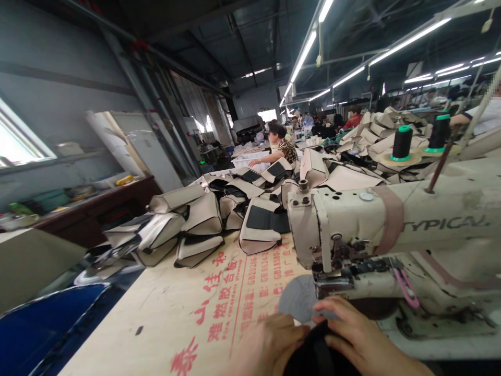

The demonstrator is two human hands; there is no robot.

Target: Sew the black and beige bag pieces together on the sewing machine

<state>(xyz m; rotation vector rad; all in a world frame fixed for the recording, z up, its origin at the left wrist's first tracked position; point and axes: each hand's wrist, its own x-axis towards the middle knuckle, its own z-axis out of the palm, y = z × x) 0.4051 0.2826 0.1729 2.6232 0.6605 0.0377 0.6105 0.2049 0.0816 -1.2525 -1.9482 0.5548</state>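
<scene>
Black fabric piece [317, 350] pinched by L hand [270, 347] & R hand [362, 339], both grips closed on it, just below cream sewing machine [391, 224]; grey round fabric patch [299, 300] touched by R fingertips [319, 308].

Sewing machine [391, 230] right on table [164, 318]; stacked covers [203, 219] behind-left; thread spools [402, 143] behind machine.

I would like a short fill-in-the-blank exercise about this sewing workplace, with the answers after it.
1. The sewing machine carries the brand word ____.
2. The left hand and right hand press a piece of ____ fabric.
3. The thread cones are black with ____ ends.
4. The table covering bears ____ printed characters.

Answers: TYPICAL; black; green; red
</scene>
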